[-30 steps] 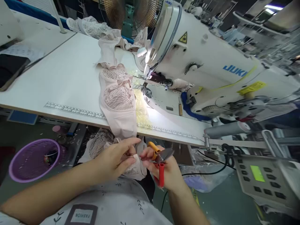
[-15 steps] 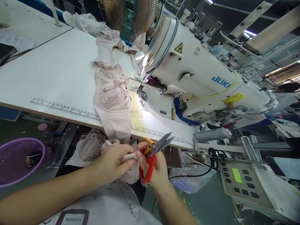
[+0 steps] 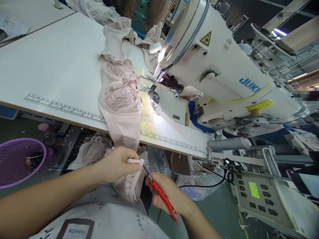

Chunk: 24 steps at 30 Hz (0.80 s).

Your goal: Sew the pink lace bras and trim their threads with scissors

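Between the thumb and fingers of my left hand (image 3: 121, 166) is the end of a pale pink bra strap (image 3: 134, 161). My right hand (image 3: 169, 192) grips red-handled scissors (image 3: 161, 196), seen edge-on, with their blades pointing up and left at the strap end. Whether the blades touch the fabric I cannot tell. A pale pink lace bra (image 3: 122, 99) drapes over the table's front edge, just above my left hand. More lace fabric (image 3: 96, 151) hangs below the edge, partly hidden behind my left arm.
A white sewing machine (image 3: 219, 66) with its lamp lit stands on the white table (image 3: 62, 66). More bras (image 3: 117, 33) lie at the back, near a fan (image 3: 154, 16). A purple basket (image 3: 22, 142) is at lower left, a control panel (image 3: 259, 196) at lower right.
The scissors have turned from blades up and right to pointing left at the strap end. My right hand has moved down and apart from my left, which keeps hold of the strap.
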### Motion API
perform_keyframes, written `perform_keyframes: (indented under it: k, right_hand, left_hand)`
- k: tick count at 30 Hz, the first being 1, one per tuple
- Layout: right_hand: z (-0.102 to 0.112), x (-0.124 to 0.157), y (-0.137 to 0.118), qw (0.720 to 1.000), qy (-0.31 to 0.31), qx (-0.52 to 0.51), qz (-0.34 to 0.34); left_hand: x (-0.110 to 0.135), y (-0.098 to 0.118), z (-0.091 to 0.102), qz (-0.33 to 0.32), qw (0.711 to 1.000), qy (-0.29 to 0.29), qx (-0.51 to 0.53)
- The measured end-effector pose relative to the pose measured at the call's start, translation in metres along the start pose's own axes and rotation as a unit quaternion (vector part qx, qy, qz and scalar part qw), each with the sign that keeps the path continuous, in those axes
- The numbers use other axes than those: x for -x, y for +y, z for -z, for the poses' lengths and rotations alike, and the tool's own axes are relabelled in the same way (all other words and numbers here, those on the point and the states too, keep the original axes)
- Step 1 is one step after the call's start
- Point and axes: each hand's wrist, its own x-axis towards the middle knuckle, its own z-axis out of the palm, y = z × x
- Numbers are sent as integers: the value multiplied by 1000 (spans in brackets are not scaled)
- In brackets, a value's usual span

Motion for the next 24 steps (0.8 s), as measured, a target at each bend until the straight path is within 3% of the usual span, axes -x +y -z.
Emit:
perform_keyframes:
  k: [4, 9, 15, 19, 24]
  right_hand:
    - [-8, 1, -1, 996, 20, 49, -65]
    - [-7, 1, -2, 992, 55, 74, -87]
    - [-18, 0, 1, 992, 71, 58, -91]
    - [-31, 0, 12, 989, 95, 26, -108]
    - [-31, 5, 15, 979, 185, -44, -80]
  left_hand:
    - [-4, -2, 0, 24, 1000, -8, 11]
    - [-7, -3, 2, 40, 999, -15, 29]
    - [-6, -1, 2, 46, 996, -29, 65]
    - [-2, 3, 4, 50, 998, -16, 36]
    - [7, 3, 8, 28, 999, 21, -13]
